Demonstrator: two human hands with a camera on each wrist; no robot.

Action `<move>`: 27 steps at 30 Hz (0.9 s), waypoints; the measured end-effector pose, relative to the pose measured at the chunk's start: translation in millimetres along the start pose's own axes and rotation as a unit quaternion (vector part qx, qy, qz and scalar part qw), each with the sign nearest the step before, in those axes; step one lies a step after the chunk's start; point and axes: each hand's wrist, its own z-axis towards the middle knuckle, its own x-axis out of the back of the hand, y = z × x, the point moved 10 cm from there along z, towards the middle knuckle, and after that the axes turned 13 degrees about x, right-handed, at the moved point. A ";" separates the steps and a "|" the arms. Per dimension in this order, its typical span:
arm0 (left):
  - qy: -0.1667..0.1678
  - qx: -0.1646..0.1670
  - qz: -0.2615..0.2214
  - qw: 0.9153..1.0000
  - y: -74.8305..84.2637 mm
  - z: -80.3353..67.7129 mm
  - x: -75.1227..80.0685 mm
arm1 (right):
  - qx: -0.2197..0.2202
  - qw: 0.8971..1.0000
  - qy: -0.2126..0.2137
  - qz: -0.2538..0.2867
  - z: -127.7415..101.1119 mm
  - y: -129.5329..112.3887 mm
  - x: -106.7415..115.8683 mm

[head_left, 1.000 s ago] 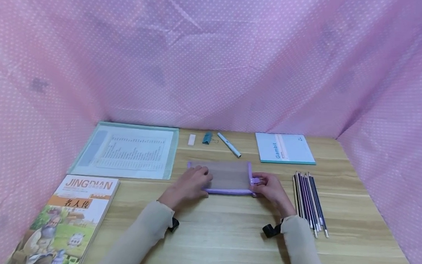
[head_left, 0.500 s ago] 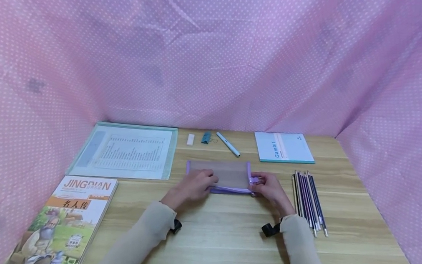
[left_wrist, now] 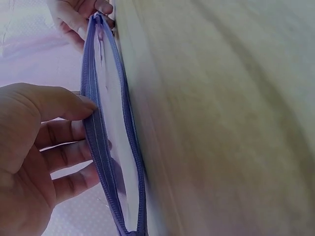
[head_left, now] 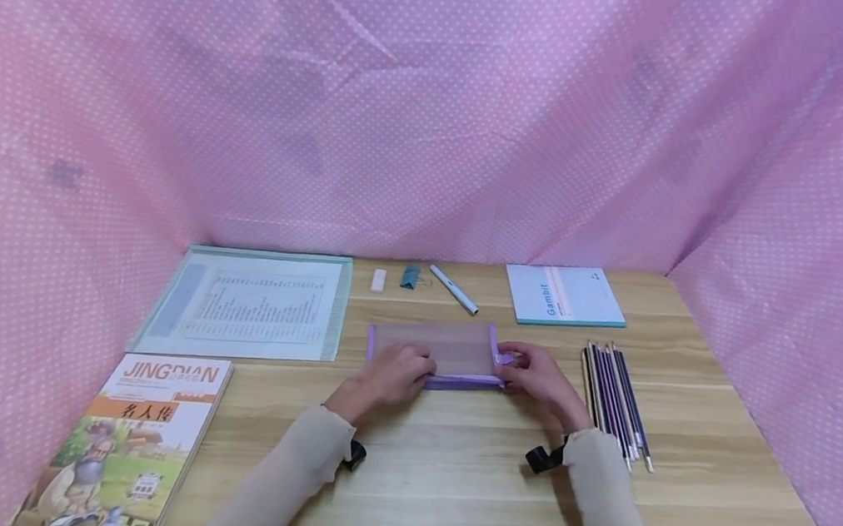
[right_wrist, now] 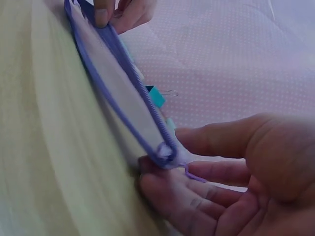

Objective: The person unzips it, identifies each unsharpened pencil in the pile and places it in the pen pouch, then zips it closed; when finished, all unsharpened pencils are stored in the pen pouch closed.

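Observation:
A flat mesh pouch with purple zipper trim lies on the wooden table, between both hands. My left hand pinches the pouch's near zipper edge towards its left end. The left wrist view shows the thumb on the zipper band of the pouch and the fingers behind it, around my left hand. My right hand grips the right end. In the right wrist view, thumb and fingers of my right hand pinch the pouch's corner by the zipper slider.
Right of the hands lies a row of several pencils. Farther back are a Gambit notebook, a pen, a teal binder clip and a white eraser. A document folder and a picture book lie left. Pink cloth surrounds the table.
My left hand has slid a little to the right along the pouch's near edge. The right hand keeps its hold on the right end.

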 end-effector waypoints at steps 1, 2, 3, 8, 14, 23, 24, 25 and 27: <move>0.003 -0.001 -0.001 1.000 0.0 -0.6 0.4 | 0.000 1.000 0.001 0.000 -1.4 -1.6 1.0; 0.004 0.000 -0.002 1.000 -0.1 -1.1 0.7 | 0.003 1.000 -0.001 -0.001 -2.8 -3.7 1.7; 0.004 0.000 -0.004 1.000 -0.4 -1.8 0.8 | 0.005 1.000 -0.001 -0.006 -5.0 -6.5 3.3; 0.009 0.004 -0.004 1.000 -1.1 -4.2 1.2 | 0.027 0.999 0.001 -0.040 -19.8 -15.6 19.6; 0.026 0.014 0.012 1.000 1.4 -6.4 3.6 | 0.042 0.994 0.028 -0.095 -45.9 -23.6 58.3; 0.016 0.072 -0.014 0.997 1.3 -12.3 4.1 | 0.014 0.985 0.104 -0.135 -89.1 -1.3 135.2; 0.013 0.085 -0.024 0.996 0.0 -12.9 3.9 | 0.005 0.985 0.107 -0.138 -93.9 4.8 143.1; 0.009 0.100 -0.034 0.994 -1.8 -13.5 3.6 | -0.005 0.984 0.109 -0.142 -98.5 11.7 150.4; 0.002 0.126 -0.059 0.990 -4.8 -14.8 2.6 | -0.026 0.983 0.107 -0.148 -106.9 26.7 163.3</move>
